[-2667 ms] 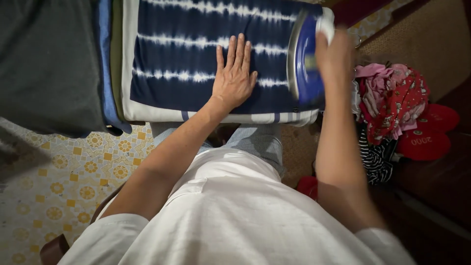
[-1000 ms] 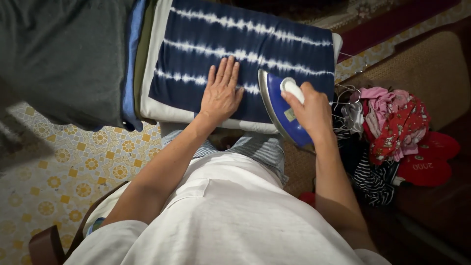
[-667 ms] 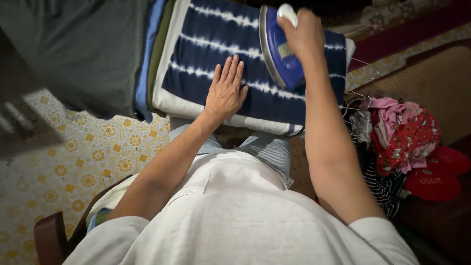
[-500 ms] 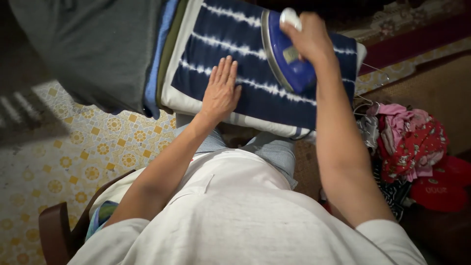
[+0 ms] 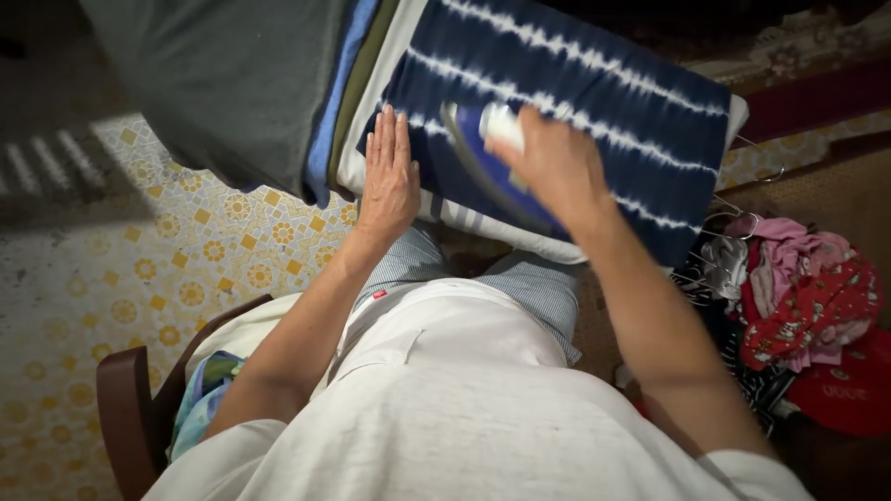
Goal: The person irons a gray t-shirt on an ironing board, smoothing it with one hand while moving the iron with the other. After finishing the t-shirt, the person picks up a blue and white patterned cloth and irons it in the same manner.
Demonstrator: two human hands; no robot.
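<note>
A navy cloth with white tie-dye stripes [image 5: 594, 102] lies spread on a padded white board [image 5: 506, 232]. My left hand [image 5: 388, 176] rests flat, fingers together, on the cloth's near left edge. My right hand [image 5: 555, 167] grips the white handle of a blue clothes iron [image 5: 483, 167], whose soleplate sits on the cloth just right of my left hand. The iron is blurred with motion and partly hidden by my fingers.
Grey, blue and olive fabrics [image 5: 232, 83] hang over the board's left end. A heap of pink, red and striped clothes with wire hangers [image 5: 798, 288] lies at right. Yellow patterned floor tiles [image 5: 139, 269] lie on the left, a wooden chair arm [image 5: 125, 408] below.
My right hand has drawn the iron from the far middle of the cloth toward me and leftward. My left hand slid left to the cloth's edge. The view shifted, so the board sits further right.
</note>
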